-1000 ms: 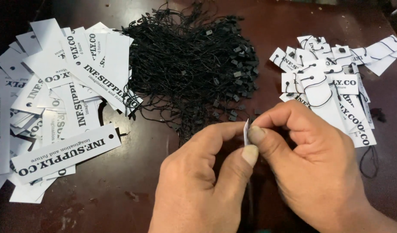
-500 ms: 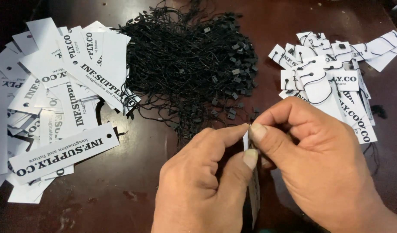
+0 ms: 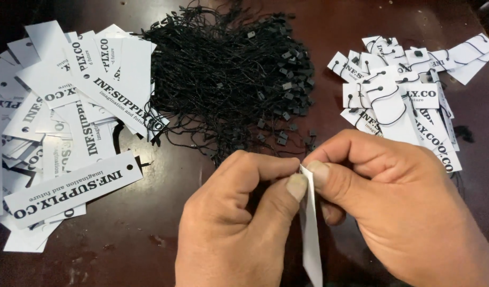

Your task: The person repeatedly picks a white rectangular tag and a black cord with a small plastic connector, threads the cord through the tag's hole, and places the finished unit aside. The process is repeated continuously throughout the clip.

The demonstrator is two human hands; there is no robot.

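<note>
Hands, left hand [image 3: 228,228] and right hand [image 3: 398,212], pinch one white tag [image 3: 310,234]; three piles, seemingly

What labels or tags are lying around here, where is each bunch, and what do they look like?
Loose tag pile: left side of the dark table, long white card strips with black print and a punched hole.
Strung tag pile: upper right, the same white strips, each with a black string loop.
Single tag: pinched edge-on between the left hand and right hand, white, narrow.
</note>
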